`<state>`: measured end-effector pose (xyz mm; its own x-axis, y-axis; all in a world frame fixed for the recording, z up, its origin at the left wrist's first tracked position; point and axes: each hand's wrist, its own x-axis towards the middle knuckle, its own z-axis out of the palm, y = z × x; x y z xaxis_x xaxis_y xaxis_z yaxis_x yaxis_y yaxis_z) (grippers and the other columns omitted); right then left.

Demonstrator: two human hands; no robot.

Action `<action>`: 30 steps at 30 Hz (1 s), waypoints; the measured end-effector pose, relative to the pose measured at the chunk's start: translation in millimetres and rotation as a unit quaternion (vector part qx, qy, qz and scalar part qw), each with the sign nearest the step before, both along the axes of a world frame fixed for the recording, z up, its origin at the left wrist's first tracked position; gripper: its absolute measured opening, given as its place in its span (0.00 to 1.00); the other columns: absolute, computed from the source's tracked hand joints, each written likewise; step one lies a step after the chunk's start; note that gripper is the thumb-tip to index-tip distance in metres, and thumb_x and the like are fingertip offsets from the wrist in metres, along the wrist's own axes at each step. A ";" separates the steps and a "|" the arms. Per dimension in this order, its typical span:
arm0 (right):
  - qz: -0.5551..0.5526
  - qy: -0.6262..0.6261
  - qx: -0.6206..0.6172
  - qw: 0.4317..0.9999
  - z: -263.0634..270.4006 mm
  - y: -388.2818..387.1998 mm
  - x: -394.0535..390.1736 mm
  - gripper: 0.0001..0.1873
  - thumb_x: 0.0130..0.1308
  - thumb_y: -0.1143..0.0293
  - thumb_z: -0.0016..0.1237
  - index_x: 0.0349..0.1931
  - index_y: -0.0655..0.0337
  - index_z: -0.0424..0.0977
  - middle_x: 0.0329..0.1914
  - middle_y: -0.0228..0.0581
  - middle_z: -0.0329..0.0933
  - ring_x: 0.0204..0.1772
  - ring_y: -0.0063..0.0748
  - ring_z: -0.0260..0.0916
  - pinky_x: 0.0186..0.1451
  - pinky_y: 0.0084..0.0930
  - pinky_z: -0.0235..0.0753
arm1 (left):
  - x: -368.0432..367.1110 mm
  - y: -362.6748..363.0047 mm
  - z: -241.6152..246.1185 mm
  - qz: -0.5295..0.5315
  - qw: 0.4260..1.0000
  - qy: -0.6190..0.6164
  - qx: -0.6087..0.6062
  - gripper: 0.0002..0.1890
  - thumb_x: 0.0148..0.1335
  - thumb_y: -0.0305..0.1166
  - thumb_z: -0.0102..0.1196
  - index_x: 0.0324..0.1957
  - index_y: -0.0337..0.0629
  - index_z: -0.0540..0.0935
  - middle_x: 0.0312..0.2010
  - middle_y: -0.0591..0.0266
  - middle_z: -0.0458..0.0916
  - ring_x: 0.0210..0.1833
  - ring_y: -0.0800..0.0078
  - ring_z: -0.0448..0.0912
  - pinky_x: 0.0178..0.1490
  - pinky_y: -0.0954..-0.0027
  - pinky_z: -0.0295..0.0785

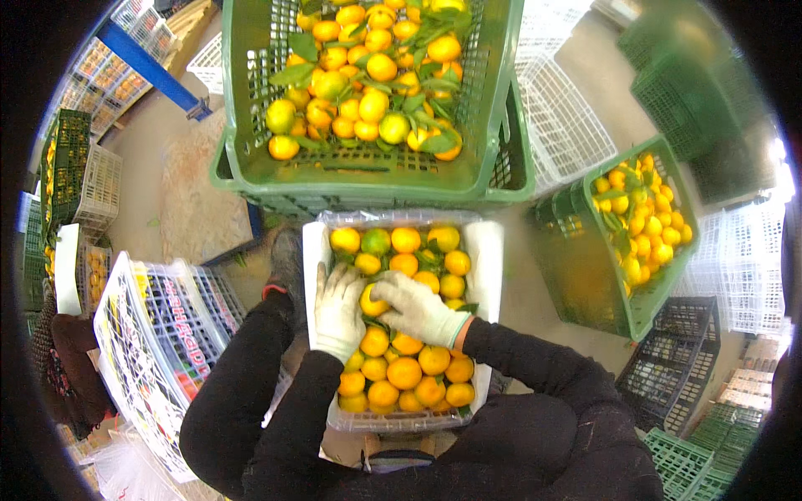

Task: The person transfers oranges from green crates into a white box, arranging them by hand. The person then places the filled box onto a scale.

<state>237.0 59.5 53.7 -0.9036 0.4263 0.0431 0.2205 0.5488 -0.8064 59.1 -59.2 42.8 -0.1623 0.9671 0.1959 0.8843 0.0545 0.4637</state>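
A plastic crate [407, 424] with a white liner [486, 269] on its sides sits before me, filled with orange mandarins [404, 374], some greenish and some with leaves. My right hand [418, 308], in a pale knit glove, reaches in from the right with its fingers curled around a mandarin [372, 302] near the middle left of the crate. Along the crate's left side lies my left hand [338, 312], gloved too and dirty at the fingertips. Its fingers are stretched out over the liner and the fruit edge, next to that mandarin; its thumb side is partly hidden.
Beyond the crate, a large green crate [357, 178] of leafy mandarins rests tilted on another green crate [517, 169]. At right stands another green crate [576, 275] with mandarins, near a black crate [667, 357]. A printed white basket [153, 332] stands left of my leg.
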 end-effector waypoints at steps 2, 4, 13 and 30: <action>0.023 0.060 0.079 0.995 0.7 1.4 -4.7 0.16 0.59 0.73 0.57 0.48 0.59 0.73 0.55 0.50 0.74 0.55 0.58 0.76 0.59 0.49 0.78 | 0.1 -1.2 4.8 0.008 0.999 -0.034 0.029 0.21 0.55 0.23 0.55 0.53 0.35 0.81 0.58 0.46 0.80 0.70 0.43 0.71 0.82 0.36 0.50; 0.015 -0.037 0.019 0.999 -0.6 0.8 -6.3 0.16 0.59 0.72 0.58 0.47 0.59 0.73 0.52 0.49 0.75 0.55 0.56 0.76 0.58 0.49 0.77 | 2.3 -2.1 8.7 0.003 0.999 -0.028 0.024 0.21 0.56 0.26 0.56 0.53 0.36 0.81 0.58 0.46 0.79 0.70 0.43 0.71 0.82 0.35 0.49; 0.000 0.032 0.086 0.996 75.1 78.8 -44.6 0.14 0.64 0.64 0.53 0.45 0.63 0.78 0.43 0.54 0.79 0.47 0.57 0.80 0.51 0.47 0.81 | 12.0 5.1 3.2 0.019 0.999 0.036 -0.014 0.16 0.59 0.36 0.60 0.47 0.40 0.84 0.55 0.48 0.77 0.66 0.43 0.70 0.82 0.33 0.47; -0.331 0.076 0.147 0.929 100.8 262.9 -167.4 0.36 0.57 0.50 0.68 0.60 0.65 0.75 0.53 0.58 0.84 0.57 0.50 0.83 0.63 0.40 0.81 | 15.7 -0.2 4.3 0.035 0.997 0.041 -0.052 0.29 0.61 0.38 0.60 0.65 0.42 0.78 0.70 0.37 0.67 0.74 0.38 0.63 0.83 0.41 0.50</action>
<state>69.6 322.4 154.5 -0.4214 0.8358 0.3518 0.4843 0.5354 -0.6920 74.8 -59.4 47.1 -0.2185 0.9696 0.1105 0.9114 0.1623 0.3781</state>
